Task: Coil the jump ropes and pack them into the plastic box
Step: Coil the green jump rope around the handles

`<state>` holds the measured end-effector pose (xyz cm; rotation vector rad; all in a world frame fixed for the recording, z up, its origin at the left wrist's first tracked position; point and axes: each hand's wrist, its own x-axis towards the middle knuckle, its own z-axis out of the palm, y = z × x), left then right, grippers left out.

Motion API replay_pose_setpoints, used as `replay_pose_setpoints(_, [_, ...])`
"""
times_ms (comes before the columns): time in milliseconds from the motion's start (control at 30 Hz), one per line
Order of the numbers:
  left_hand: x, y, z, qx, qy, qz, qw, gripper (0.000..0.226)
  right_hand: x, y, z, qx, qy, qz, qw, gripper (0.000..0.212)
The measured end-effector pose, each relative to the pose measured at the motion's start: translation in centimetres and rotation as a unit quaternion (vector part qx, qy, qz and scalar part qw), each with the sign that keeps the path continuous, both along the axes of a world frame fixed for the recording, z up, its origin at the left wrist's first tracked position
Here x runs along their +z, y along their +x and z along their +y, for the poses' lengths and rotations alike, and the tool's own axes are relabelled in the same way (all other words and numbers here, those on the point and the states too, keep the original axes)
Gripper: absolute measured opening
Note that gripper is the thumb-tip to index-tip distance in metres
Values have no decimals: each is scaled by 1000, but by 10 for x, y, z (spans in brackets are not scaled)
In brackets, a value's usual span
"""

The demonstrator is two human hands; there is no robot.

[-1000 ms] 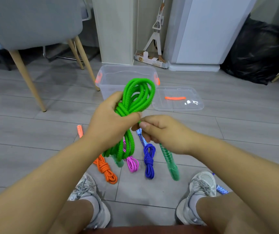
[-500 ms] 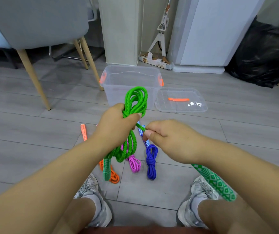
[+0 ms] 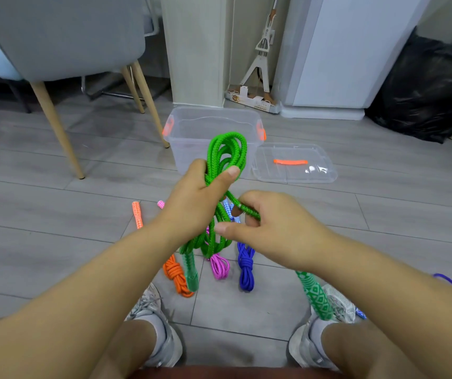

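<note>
green braided jump rope (image 3: 227,151): i find it gathered into long loops and held upright above the grey plank floor (image 3: 55,242), in front of the clear plastic box (image 3: 192,149), not yet in it.

left hand (image 3: 200,203): fingers and thumb wrapped tight round the waist of the loops, thumb pressed across the strands.

right hand (image 3: 271,228): fingers curled round the free tail just right of the bundle, thumb stretched out toward the loops. compared with a second ago, this hand has drawn the tail out to the right, and the green patterned handle (image 3: 316,296), which then hung straight down by the coils, now trails near and right, over the shoe. the second handle (image 3: 190,269) hangs below the left hand.

my reading: the tail is being led round the waist to bind the coil. the wrap looks unfinished, so this rope is not ready to pack.

orange coiled rope (image 3: 177,274), pink coiled rope (image 3: 219,266) and blue coiled rope (image 3: 246,269) lie bound on the floor, near of the box. i see no rope inside the box. its clear flat lid (image 3: 295,170) lies to its right.
</note>
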<state>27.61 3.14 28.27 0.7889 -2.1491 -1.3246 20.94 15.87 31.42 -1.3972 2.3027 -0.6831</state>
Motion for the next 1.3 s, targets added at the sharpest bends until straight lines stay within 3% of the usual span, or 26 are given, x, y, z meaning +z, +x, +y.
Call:
replay_pose_setpoints(133, [1,0,-1,-18,55,14,998,44,-4,1,-2,-7,7,41,999,48])
replay_pose_setpoints(300, [2,2,-1,-65,136,13,989,42,-5,0,-3,-33,-2,20,999,50])
replay_pose_setpoints(433, [-3,-4,-3,-159,363,111,911,50,-10,-6,-6,-47,19,59,997,49])
replay_pose_setpoints(500, [-1,-5,-1,-179,395,141,890,38,-11,-12,-7,-49,23,61,997,45])
replay_pose_setpoints(600, [6,-2,1,-194,394,138,888,49,-12,-18,-8,-48,12,51,997,42])
replay_pose_setpoints(733, [2,2,-7,-205,233,25,950,72,-13,-22,-9,-41,7,49,998,38])
replay_pose_setpoints(833, [-1,3,-11,-232,198,11,952,69,-13,-26,-9,-36,9,42,998,34])
replay_pose_setpoints(1033, [3,6,-11,-231,136,-13,963,32,-12,-29,-8,3,15,73,997,36])
replay_pose_setpoints(1200, [-6,4,-8,-201,112,-4,973,28,-15,-28,-5,23,4,55,998,35])
replay_pose_setpoints(1300, [-10,2,-6,-183,86,-16,979,38,-19,-26,-6,7,-4,50,999,38])
